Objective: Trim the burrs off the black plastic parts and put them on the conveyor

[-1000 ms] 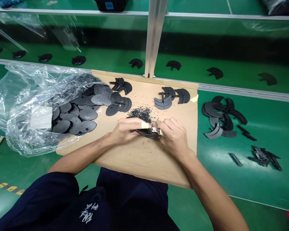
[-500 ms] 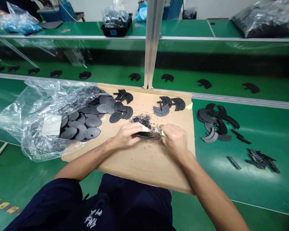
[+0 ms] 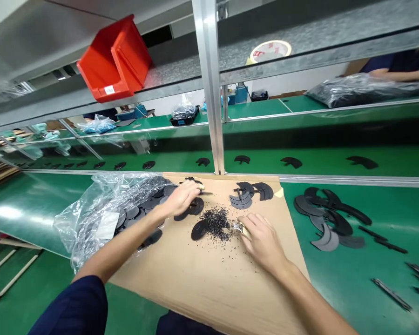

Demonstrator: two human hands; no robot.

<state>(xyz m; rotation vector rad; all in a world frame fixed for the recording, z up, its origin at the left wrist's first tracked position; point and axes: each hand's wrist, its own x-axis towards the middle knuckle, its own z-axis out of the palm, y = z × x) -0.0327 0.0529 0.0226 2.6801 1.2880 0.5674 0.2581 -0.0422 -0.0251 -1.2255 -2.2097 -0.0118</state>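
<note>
My left hand [image 3: 182, 199] reaches over the back left of the brown cardboard [image 3: 195, 284], beside some black fan-shaped plastic pieces [image 3: 192, 180]. Its fingers are pressed together, with pale tape on one tip; a thin dark blurred shape shows by them, too unclear to name. My right hand [image 3: 265, 239] is wrapped round small metal nippers [image 3: 238, 227], jaws pointing left. At the jaws lies a heap of tiny black plastic bits [image 3: 215, 223]. A black oval disc [image 3: 199, 230] rests against the heap's left side, and other discs [image 3: 196, 205] lie behind it.
A clear plastic bag [image 3: 91, 218] spills black discs on the left. Fan-shaped pieces [image 3: 240, 200] lie at the cardboard's back right. More curved parts [image 3: 323, 235] and thin black strips [image 3: 391, 294] are on the green table. A metal post [image 3: 212, 116] and red bin [image 3: 115, 60] stand ahead.
My left hand has moved away from the nippers, forward and left to the fan-shaped pieces. The black part between my hands is no longer there. The view has tilted up.
</note>
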